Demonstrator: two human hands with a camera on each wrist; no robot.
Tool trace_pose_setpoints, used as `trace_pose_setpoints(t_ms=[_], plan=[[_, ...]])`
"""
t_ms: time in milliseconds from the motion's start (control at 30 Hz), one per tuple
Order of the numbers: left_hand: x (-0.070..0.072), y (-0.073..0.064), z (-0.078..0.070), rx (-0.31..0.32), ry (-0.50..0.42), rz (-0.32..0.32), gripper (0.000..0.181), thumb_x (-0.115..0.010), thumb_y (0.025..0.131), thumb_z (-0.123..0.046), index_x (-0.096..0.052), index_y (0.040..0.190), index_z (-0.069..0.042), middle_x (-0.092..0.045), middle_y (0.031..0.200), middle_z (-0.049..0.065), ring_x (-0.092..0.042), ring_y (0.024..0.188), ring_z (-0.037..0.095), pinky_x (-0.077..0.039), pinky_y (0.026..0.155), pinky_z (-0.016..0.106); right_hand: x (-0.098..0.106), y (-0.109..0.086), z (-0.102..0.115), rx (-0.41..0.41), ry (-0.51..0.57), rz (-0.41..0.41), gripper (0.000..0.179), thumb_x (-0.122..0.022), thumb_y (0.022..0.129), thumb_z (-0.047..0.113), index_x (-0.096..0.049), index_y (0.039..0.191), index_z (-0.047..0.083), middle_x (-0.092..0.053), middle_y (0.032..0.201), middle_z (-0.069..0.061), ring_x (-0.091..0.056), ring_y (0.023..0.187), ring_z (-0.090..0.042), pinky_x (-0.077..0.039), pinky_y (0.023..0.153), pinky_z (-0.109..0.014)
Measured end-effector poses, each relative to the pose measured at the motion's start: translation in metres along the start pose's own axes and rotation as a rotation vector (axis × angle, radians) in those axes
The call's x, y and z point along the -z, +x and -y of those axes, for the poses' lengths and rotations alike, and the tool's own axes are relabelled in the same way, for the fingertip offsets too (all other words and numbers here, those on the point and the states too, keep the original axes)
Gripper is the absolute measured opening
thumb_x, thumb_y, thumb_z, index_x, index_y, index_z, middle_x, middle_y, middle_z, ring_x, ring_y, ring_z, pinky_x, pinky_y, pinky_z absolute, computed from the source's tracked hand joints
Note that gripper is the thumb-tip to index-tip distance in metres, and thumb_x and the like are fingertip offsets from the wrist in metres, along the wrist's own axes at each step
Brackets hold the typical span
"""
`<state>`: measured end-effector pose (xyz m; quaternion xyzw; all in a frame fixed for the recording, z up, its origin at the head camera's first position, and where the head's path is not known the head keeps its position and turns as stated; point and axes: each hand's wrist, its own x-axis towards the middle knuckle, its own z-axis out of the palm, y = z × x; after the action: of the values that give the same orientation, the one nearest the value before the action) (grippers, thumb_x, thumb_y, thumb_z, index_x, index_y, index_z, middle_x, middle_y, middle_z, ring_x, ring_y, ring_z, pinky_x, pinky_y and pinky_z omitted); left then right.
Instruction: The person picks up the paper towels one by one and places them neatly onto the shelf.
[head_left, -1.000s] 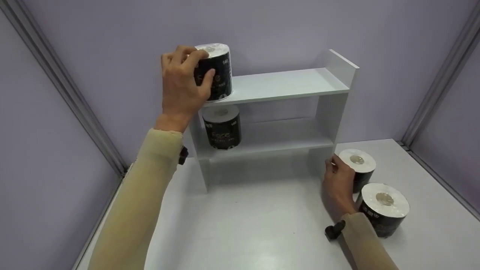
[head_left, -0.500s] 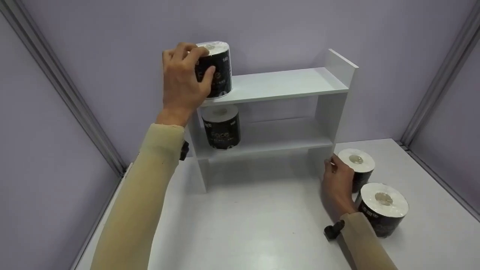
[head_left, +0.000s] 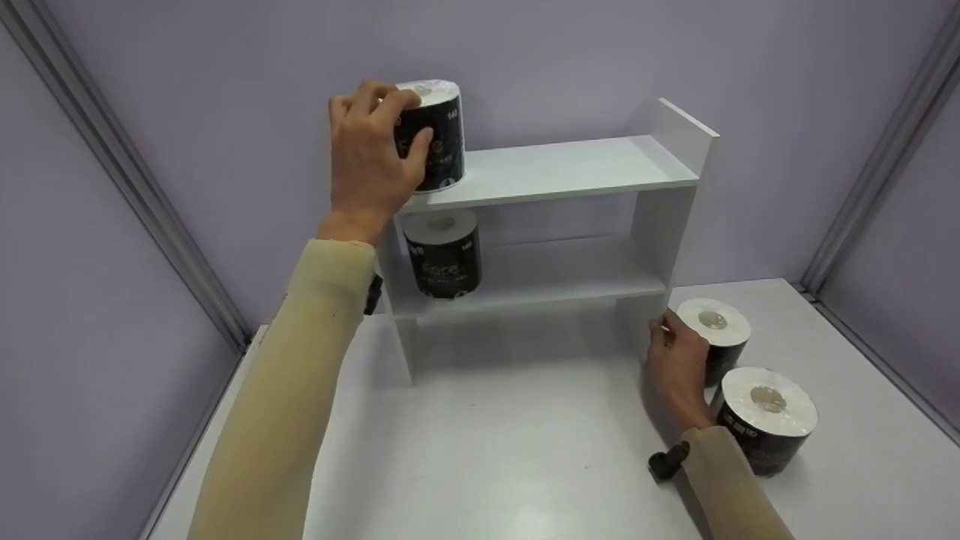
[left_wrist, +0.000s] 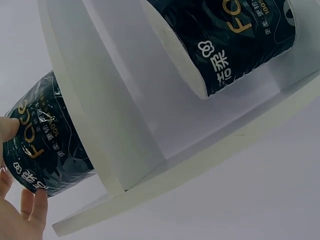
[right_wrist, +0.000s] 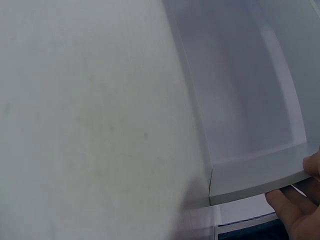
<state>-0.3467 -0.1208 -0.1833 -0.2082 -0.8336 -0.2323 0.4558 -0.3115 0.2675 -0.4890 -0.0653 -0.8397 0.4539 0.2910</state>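
Note:
My left hand (head_left: 367,154) holds a toilet roll (head_left: 448,135) upright at the left end of the top board of a white shelf (head_left: 570,171). The thumb lies on the roll's black wrapper and the fingers reach over its white top and far side. In the left wrist view, fingertips press the same toilet roll (left_wrist: 45,140). Another toilet roll (head_left: 446,268) stands directly below on the middle board. At the lower right, my right hand (head_left: 677,367) pinches the shelf's right side panel (right_wrist: 260,175), thumb inside and fingers outside in the right wrist view.
Two more toilet rolls, one farther back (head_left: 716,322) and one nearer (head_left: 769,405), stand on the white table (head_left: 495,457) right of my right hand. Behind the shelf rises a pale purple wall (head_left: 540,60). Metal-framed panels flank both sides.
My left hand and its toilet roll have slid slightly back along the top board, away from the front edge. My right hand stays on the side panel.

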Motion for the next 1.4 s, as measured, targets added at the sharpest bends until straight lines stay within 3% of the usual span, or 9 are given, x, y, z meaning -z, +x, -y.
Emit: trace_pose_setpoints(t_ms=[167, 267, 500, 833, 1167, 1400], plan=[[0.0, 0.003, 0.002, 0.01, 0.027, 0.01, 0.029, -0.072, 0.103, -0.028, -0.072, 0.126, -0.01, -0.065, 0.129, 0.01, -0.051, 0.123, 0.035, -0.04, 0.114, 0.043, -0.002, 0.001, 0.0, 0.057, 0.007, -0.034, 0.016, -0.059, 0.11, 0.01, -0.072, 0.107, 0.001, -0.077, 0.119, -0.02, -0.076, 0.111, -0.033, -0.056, 0.083, -0.022], [0.0, 0.004, 0.004, 0.023, 0.037, 0.013, 0.03, -0.072, 0.103, -0.028, -0.072, 0.126, -0.01, -0.065, 0.129, 0.01, -0.051, 0.123, 0.035, -0.04, 0.114, 0.042, -0.004, 0.001, 0.0, 0.054, 0.014, -0.034, 0.016, -0.058, 0.11, 0.009, -0.072, 0.108, 0.001, -0.076, 0.119, -0.02, -0.075, 0.112, -0.033, -0.053, 0.082, -0.016], [0.001, 0.004, 0.004, 0.041, 0.04, 0.011, 0.03, -0.073, 0.102, -0.027, -0.072, 0.127, -0.01, -0.065, 0.13, 0.01, -0.051, 0.123, 0.035, -0.041, 0.113, 0.042, -0.005, 0.001, 0.005, 0.003, 0.031, -0.004, 0.018, -0.057, 0.11, 0.01, -0.072, 0.116, 0.001, -0.075, 0.125, -0.02, -0.073, 0.118, -0.033, -0.061, 0.095, -0.045], [0.005, 0.0, 0.003, 0.041, 0.05, 0.043, 0.03, -0.07, 0.104, -0.023, -0.07, 0.13, -0.008, -0.062, 0.133, 0.012, -0.048, 0.127, 0.036, -0.042, 0.114, 0.042, -0.008, 0.0, 0.005, -0.013, 0.034, 0.004, 0.016, -0.057, 0.11, 0.011, -0.07, 0.111, 0.002, -0.074, 0.126, -0.02, -0.073, 0.12, -0.033, -0.061, 0.096, -0.047], [0.012, -0.001, 0.001, 0.031, 0.085, 0.154, 0.043, -0.071, 0.102, -0.02, -0.061, 0.142, -0.01, -0.053, 0.142, 0.012, -0.043, 0.132, 0.036, -0.043, 0.116, 0.043, -0.005, -0.001, 0.005, -0.007, -0.017, 0.017, 0.021, -0.056, 0.112, 0.018, -0.073, 0.12, 0.008, -0.075, 0.126, -0.015, -0.073, 0.109, -0.027, -0.054, 0.082, -0.029], [0.011, -0.007, 0.004, 0.024, 0.058, 0.154, 0.05, -0.073, 0.099, -0.016, -0.059, 0.146, -0.01, -0.051, 0.146, 0.013, -0.041, 0.135, 0.035, -0.044, 0.117, 0.043, -0.005, -0.002, 0.005, -0.003, -0.025, 0.02, 0.017, -0.057, 0.112, 0.018, -0.071, 0.111, 0.009, -0.076, 0.123, -0.014, -0.073, 0.105, -0.025, -0.054, 0.078, -0.026]])
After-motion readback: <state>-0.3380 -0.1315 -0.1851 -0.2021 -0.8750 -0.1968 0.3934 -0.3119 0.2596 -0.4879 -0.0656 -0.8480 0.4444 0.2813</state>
